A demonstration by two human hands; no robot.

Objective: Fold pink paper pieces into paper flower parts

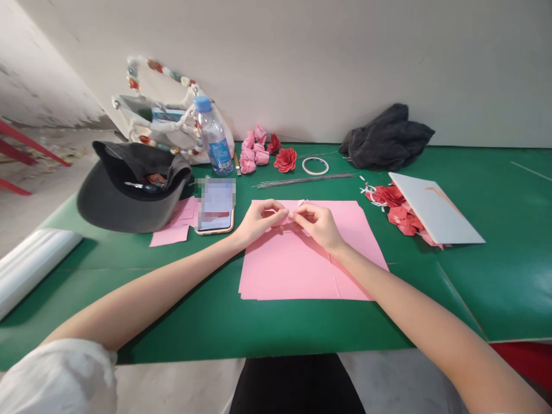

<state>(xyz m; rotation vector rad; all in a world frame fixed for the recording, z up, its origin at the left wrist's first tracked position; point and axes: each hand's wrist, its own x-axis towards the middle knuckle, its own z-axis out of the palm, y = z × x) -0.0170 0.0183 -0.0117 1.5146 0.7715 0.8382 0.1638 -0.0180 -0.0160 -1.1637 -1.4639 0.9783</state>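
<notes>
My left hand (260, 221) and my right hand (318, 226) meet above a stack of pink paper sheets (284, 270). Thumb and fingers of both are pinched together on a small piece of pink paper (303, 203); most of it is hidden by the fingers and blends with the sheets below. Beyond the hands lies a bundle of thin wires (306, 180). A roll of white tape (315, 166) rests behind the wires. Red paper flowers (285, 160) and pink paper flowers (254, 150) are grouped at the back.
On the left are a dark cap (129, 190), a phone (216, 204), pink paper pieces (170, 234), a water bottle (214, 141) and a beaded white bag (168, 126). To the right, a white board (435, 210) leans over red paper flowers (403, 215); a black cloth (388, 138) lies behind.
</notes>
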